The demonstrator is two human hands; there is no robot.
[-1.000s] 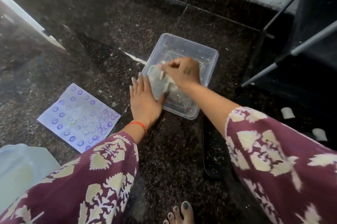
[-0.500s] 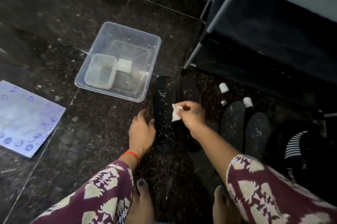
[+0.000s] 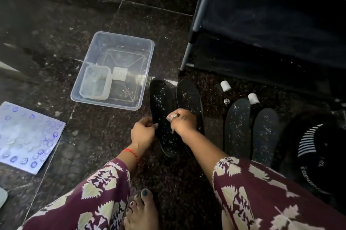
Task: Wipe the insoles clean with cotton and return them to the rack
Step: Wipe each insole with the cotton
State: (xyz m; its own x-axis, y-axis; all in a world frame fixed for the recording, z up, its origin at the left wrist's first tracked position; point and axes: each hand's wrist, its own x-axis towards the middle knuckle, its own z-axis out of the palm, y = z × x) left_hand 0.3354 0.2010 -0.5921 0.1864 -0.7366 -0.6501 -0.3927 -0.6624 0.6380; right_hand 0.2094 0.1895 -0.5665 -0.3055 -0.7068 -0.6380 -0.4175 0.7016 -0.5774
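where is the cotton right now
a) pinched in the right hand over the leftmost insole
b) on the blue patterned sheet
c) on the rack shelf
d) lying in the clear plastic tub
a: the right hand pinches the white cotton over the leftmost insole, while the left hand grips that insole's edge.

Both hands meet on one insole (image 3: 163, 117) lying on the floor (image 3: 56, 23): the left hand (image 3: 143, 133) at its left edge, the right hand (image 3: 182, 122) over its right side. A second insole (image 3: 189, 96) lies just right of it, under the right hand. Ahead-left of the hands sits a tub (image 3: 114, 68) with a smaller container (image 3: 95, 82) inside. Two more insoles (image 3: 250, 128) lie right of the right hand, the rack (image 3: 262, 23) beyond them. A sheet (image 3: 28, 136) lies far left.
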